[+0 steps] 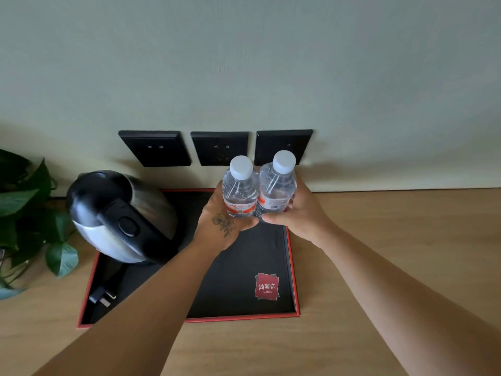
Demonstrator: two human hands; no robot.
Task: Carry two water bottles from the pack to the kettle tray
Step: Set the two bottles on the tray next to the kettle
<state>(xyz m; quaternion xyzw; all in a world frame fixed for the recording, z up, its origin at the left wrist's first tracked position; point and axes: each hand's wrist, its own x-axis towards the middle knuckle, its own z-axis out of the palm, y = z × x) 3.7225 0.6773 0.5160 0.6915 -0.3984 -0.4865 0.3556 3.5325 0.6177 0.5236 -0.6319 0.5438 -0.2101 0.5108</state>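
Observation:
Two small clear water bottles with white caps and red-white labels stand upright side by side over the back right part of the kettle tray [294,267], a black tray with a red rim. My left hand [219,221] grips the left bottle [240,189] and my right hand [301,213] grips the right bottle [278,185]. The bottles touch each other. Their bases are hidden behind my fingers, so I cannot tell whether they rest on the tray. The pack is not in view.
A black and steel kettle [122,215] fills the tray's left half, its plug [104,297] lying at the front left. A leafy plant [29,218] stands at the left. Three black wall sockets [219,147] sit behind. The wooden desk [393,240] extends right.

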